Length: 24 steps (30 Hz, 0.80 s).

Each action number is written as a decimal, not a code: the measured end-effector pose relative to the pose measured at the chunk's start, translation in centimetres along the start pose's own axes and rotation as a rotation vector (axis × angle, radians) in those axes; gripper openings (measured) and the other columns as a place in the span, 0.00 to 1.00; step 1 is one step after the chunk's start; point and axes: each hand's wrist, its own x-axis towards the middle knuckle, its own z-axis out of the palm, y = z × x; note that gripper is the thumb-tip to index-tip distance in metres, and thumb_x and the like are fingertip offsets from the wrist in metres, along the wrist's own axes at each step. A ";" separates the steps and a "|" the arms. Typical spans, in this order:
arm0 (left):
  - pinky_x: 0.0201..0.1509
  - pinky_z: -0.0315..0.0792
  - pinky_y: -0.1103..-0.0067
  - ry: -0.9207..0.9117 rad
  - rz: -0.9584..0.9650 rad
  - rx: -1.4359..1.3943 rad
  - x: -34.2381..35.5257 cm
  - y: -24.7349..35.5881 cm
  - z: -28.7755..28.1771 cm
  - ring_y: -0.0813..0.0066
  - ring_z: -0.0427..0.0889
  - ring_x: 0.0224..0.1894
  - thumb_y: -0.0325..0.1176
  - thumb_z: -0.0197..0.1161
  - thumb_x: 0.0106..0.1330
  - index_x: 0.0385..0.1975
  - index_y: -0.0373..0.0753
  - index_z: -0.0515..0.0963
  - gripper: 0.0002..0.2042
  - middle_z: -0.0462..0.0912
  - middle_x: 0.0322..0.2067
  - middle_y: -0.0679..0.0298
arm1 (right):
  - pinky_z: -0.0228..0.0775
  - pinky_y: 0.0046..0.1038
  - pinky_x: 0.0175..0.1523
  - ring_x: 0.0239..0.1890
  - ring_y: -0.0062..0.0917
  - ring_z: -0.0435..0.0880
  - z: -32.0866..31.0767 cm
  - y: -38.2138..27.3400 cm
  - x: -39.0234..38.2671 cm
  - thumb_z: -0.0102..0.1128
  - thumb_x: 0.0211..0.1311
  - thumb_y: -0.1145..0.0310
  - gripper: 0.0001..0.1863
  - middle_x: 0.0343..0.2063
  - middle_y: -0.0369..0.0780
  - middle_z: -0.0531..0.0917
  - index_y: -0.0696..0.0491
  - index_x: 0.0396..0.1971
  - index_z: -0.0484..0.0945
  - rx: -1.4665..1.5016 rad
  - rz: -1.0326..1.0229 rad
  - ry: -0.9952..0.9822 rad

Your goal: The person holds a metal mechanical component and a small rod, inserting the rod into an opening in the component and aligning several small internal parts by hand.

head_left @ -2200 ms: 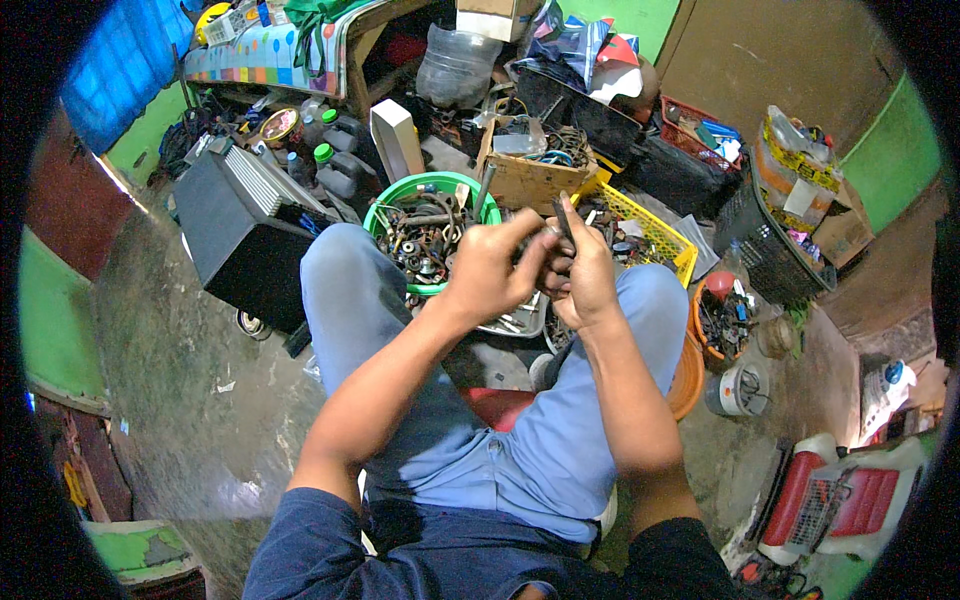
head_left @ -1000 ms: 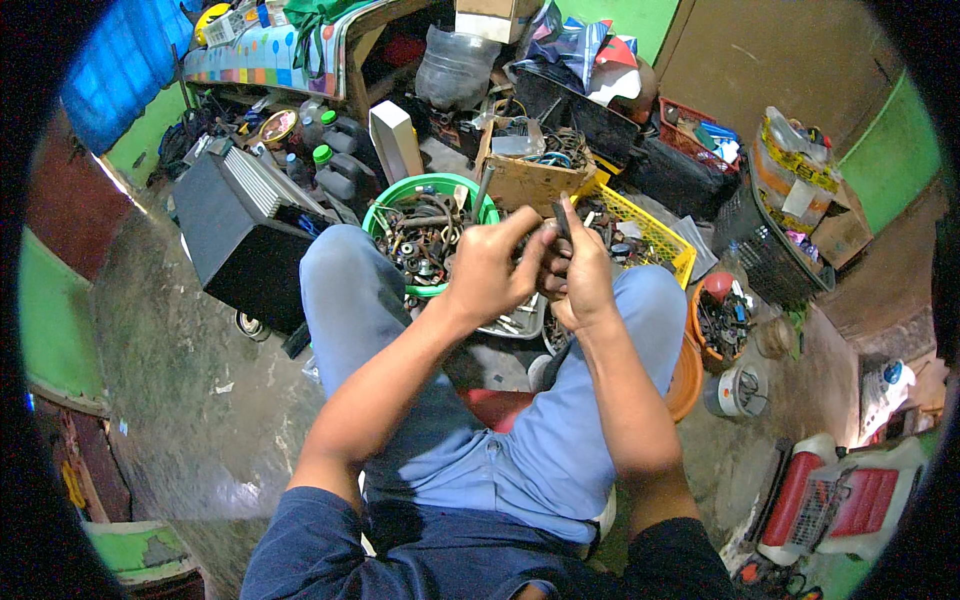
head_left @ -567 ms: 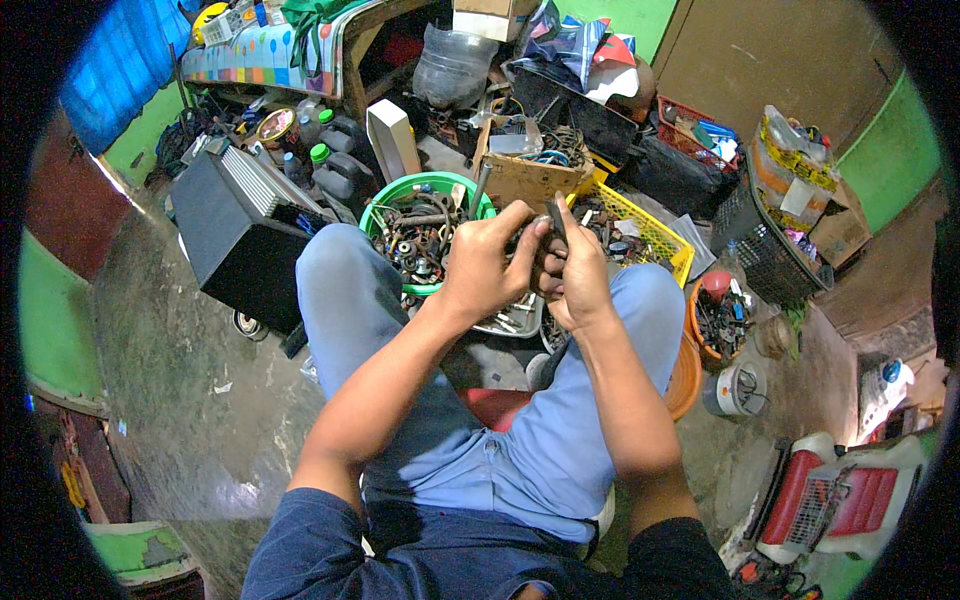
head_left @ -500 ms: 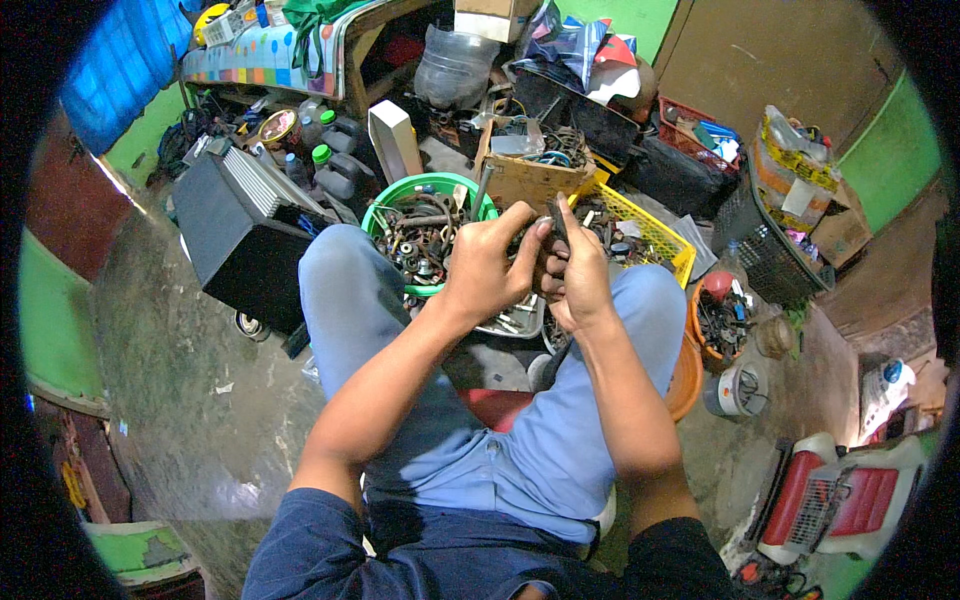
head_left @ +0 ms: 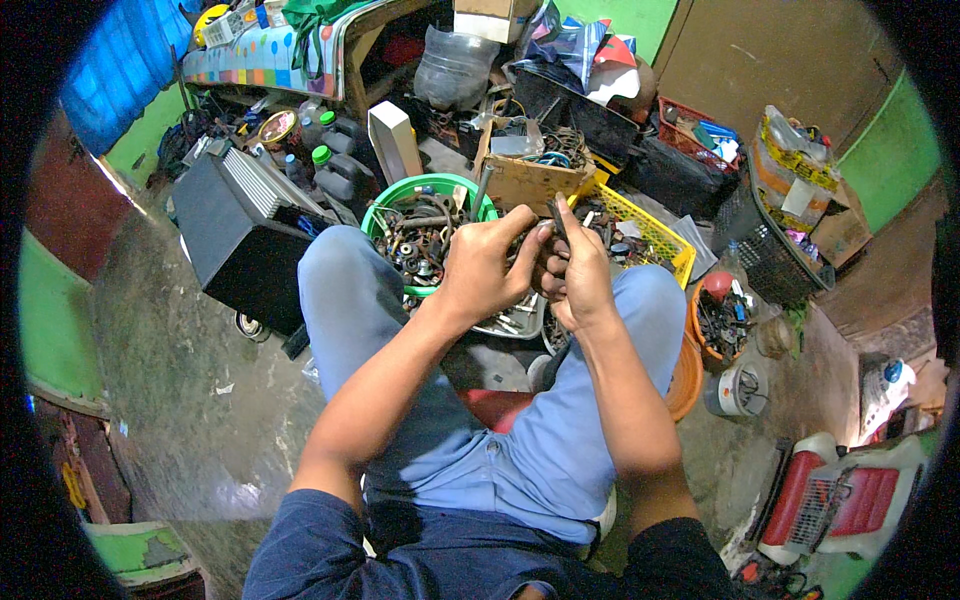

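Both hands meet in front of me, above my knees. My left hand (head_left: pixel 484 262) is closed, with thumb and fingers pinched toward the right one; whatever it grips is hidden by the fingers. A small dark, narrow piece (head_left: pixel 557 216) shows beside the thumb of my right hand (head_left: pixel 584 275), whose fingers curl around it. Its kind is too small to make out. Below and beyond the hands stands a green basin (head_left: pixel 374 214) full of mixed metal parts. To its right is a yellow crate (head_left: pixel 655 232) holding more parts, and a pale tray (head_left: pixel 537 325) of small metal pieces lies beneath my hands.
A black box-shaped case (head_left: pixel 235 245) sits left of my knee. Behind the basin are dark jugs (head_left: pixel 343 178) and a wooden box (head_left: pixel 530 178) of wires. An orange tub (head_left: pixel 715 345), a small white bucket (head_left: pixel 735 392) and a dark basket (head_left: pixel 775 250) stand at the right.
Hardly anything differs. My hands stay together in the same place, with only a slight shift of the fingers around the dark piece.
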 end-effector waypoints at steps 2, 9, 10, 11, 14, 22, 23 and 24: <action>0.26 0.70 0.67 0.010 0.025 -0.012 0.1 0.2 -0.1 0.50 0.82 0.24 0.25 0.61 0.63 0.30 0.32 0.75 0.03 0.78 0.22 0.48 | 0.37 0.14 0.12 0.09 0.07 0.52 0.0 0.0 0.0 0.56 0.69 0.51 0.18 0.14 0.24 0.63 0.48 0.25 0.73 0.023 -0.003 -0.014; 0.24 0.68 0.67 0.003 0.075 -0.049 -0.1 0.5 0.2 0.51 0.79 0.21 0.26 0.63 0.62 0.27 0.34 0.74 0.05 0.75 0.19 0.48 | 0.38 0.14 0.12 0.09 0.07 0.55 -0.2 0.3 0.4 0.57 0.69 0.51 0.17 0.15 0.25 0.69 0.48 0.26 0.74 -0.031 -0.030 0.034; 0.24 0.68 0.67 -0.006 0.054 -0.036 0.0 0.4 0.1 0.51 0.79 0.21 0.26 0.62 0.62 0.27 0.33 0.74 0.05 0.75 0.18 0.48 | 0.38 0.14 0.13 0.09 0.07 0.55 0.2 0.1 0.3 0.56 0.69 0.51 0.17 0.15 0.25 0.68 0.48 0.26 0.74 -0.024 -0.021 0.051; 0.25 0.68 0.67 -0.015 0.032 -0.023 0.1 0.3 -0.1 0.50 0.79 0.21 0.26 0.62 0.62 0.27 0.33 0.74 0.05 0.75 0.18 0.48 | 0.37 0.14 0.13 0.09 0.07 0.54 0.4 0.0 0.2 0.56 0.69 0.51 0.18 0.15 0.25 0.68 0.48 0.25 0.74 -0.017 -0.012 0.067; 0.25 0.68 0.67 -0.002 0.010 -0.022 0.1 0.1 -0.1 0.49 0.79 0.21 0.25 0.62 0.62 0.26 0.33 0.73 0.06 0.75 0.18 0.48 | 0.36 0.14 0.13 0.09 0.07 0.51 0.2 0.0 0.0 0.55 0.70 0.51 0.19 0.14 0.24 0.64 0.49 0.24 0.74 0.005 -0.016 0.012; 0.25 0.69 0.67 -0.005 0.003 -0.007 0.1 0.4 0.0 0.51 0.81 0.23 0.25 0.62 0.62 0.28 0.33 0.75 0.04 0.77 0.20 0.47 | 0.35 0.15 0.13 0.09 0.08 0.50 0.3 -0.1 0.0 0.55 0.70 0.51 0.19 0.13 0.25 0.63 0.49 0.24 0.73 -0.007 -0.008 0.020; 0.25 0.70 0.67 -0.002 0.006 -0.015 0.0 0.4 0.0 0.51 0.81 0.23 0.25 0.62 0.62 0.28 0.33 0.75 0.04 0.78 0.20 0.47 | 0.36 0.15 0.13 0.09 0.08 0.50 0.4 -0.2 0.0 0.55 0.70 0.51 0.19 0.13 0.25 0.64 0.49 0.24 0.74 -0.013 -0.007 0.037; 0.25 0.70 0.67 -0.007 -0.006 0.007 0.2 0.4 -0.2 0.51 0.82 0.23 0.25 0.62 0.62 0.28 0.33 0.75 0.04 0.78 0.20 0.47 | 0.36 0.15 0.13 0.09 0.08 0.50 0.6 -0.2 -0.1 0.55 0.70 0.51 0.19 0.13 0.25 0.64 0.49 0.24 0.74 -0.019 -0.006 0.054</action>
